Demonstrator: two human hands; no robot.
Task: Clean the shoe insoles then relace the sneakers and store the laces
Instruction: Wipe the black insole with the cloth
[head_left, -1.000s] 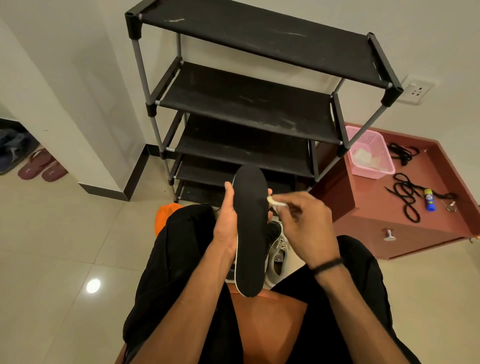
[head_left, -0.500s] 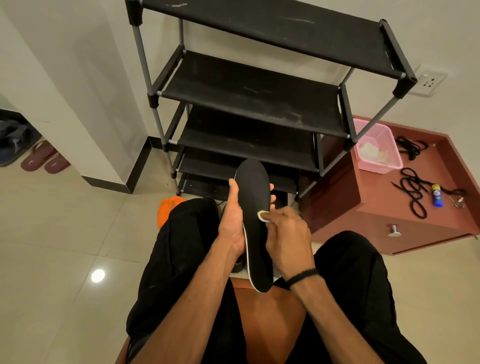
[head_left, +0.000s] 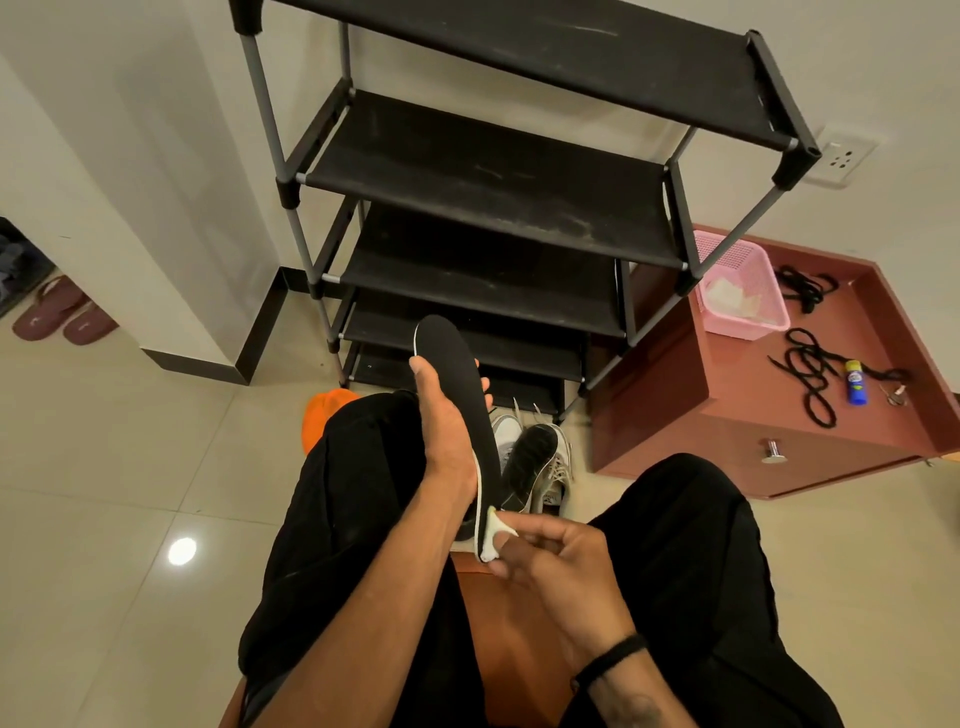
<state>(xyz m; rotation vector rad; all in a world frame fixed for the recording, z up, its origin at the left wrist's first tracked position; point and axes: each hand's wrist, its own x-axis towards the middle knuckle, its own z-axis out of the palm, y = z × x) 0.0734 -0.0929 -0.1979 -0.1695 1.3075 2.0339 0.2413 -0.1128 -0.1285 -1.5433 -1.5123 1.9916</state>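
Change: the right hand and its wipe have travelled from the upper part of the insole down to its near end; a full-length pass looks finished, so this insole seems close to clean.
Right hand: fingers curled, pinching the small white wipe against the insole's near end, just above the lap.
Left hand: wrapped round the insole's left edge, thumb on the near face, fingertips showing past the right edge; it holds the insole upright over the knees.
Insole: black with a pale rim, toe end pointing up and away.
Sneakers: on the floor between the legs, a second insole seemingly resting in or on one; laces look partly undone.
Rack: black shelves behind the sneakers.
Cabinet: red-brown, to the right; on it a pink basket and loose black laces, well apart from the hands.
Left to do: relacing and storing laces, judging by this.
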